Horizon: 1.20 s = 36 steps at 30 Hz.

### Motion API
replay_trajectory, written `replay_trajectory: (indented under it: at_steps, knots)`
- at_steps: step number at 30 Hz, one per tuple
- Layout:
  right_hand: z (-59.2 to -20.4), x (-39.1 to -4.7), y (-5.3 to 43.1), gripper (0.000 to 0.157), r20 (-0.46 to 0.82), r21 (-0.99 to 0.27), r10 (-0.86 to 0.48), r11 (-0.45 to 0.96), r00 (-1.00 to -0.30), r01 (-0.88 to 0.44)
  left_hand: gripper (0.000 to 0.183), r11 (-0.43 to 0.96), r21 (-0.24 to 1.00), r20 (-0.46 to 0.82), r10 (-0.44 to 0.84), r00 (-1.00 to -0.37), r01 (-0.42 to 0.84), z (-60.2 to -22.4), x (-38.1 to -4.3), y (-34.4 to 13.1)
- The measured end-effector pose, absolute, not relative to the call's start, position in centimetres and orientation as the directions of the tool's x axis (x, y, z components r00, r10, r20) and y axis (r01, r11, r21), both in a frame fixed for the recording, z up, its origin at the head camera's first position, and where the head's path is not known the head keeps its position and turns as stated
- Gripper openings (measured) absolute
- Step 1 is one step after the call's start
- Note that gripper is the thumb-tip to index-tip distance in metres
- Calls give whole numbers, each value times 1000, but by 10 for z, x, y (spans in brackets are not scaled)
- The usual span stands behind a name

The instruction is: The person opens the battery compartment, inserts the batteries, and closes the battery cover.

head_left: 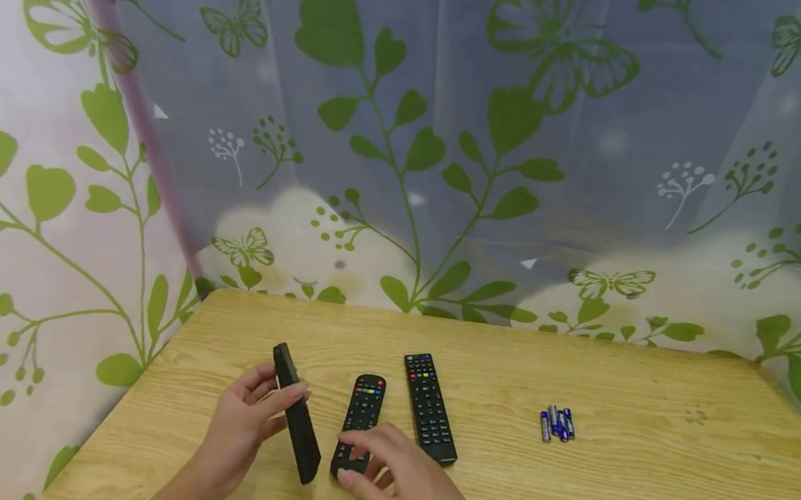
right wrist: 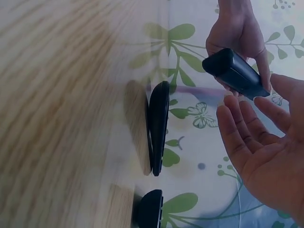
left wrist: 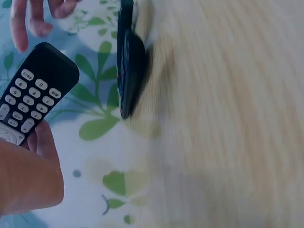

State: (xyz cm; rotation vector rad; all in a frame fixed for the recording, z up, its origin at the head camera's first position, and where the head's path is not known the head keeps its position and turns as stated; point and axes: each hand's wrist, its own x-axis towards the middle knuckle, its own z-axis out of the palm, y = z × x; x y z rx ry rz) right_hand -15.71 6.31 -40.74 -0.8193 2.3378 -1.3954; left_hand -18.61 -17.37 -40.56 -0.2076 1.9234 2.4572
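My left hand (head_left: 235,424) holds a black remote control (head_left: 303,442) tilted up above the table, thumb on one edge and fingers behind. Rows of white number buttons cover that remote's face (left wrist: 34,95) in the left wrist view. My right hand (head_left: 412,487) hovers over the lower end of a second black remote (head_left: 364,411), which lies on the table. In the right wrist view the right hand (right wrist: 270,156) shows its palm, fingers loosely bent and holding nothing, close to the raised remote (right wrist: 237,73).
A longer black remote (head_left: 430,408) lies on the wooden table (head_left: 639,487) just right of the second one. Several blue AAA-looking batteries (head_left: 558,424) lie grouped farther right. Behind the table hangs a curtain (head_left: 410,161) with green leaves and butterflies.
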Motion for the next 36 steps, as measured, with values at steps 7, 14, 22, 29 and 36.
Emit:
replay_trajectory:
  at_steps: [7, 14, 22, 29, 36]
  knots:
    - [-413, -164, 61, 38, 30, -892, -592, 347, -806, -288, 50, 76, 996, -39, -164, -986, -52, -407, -199, -183]
    - [-421, -177, 27, 40, 115, -903, -516, 302, -849, -306, 56, 121, 989, -54, -197, -979, -79, -406, -206, -182]
    - [-426, -188, -14, 37, 181, -881, -384, 346, -906, -322, 66, 28, 993, -103, -243, -964, -113, -404, -218, -181]
    - [-430, -195, -27, 33, 179, -899, -356, 318, -917, -299, 70, 28, 989, -135, -257, -957, -147, -404, -224, -189]
    - [-437, -197, -39, 27, 84, -975, -324, 170, -942, -145, 42, 101, 978, -157, -216, -964, -182, -414, -232, -206]
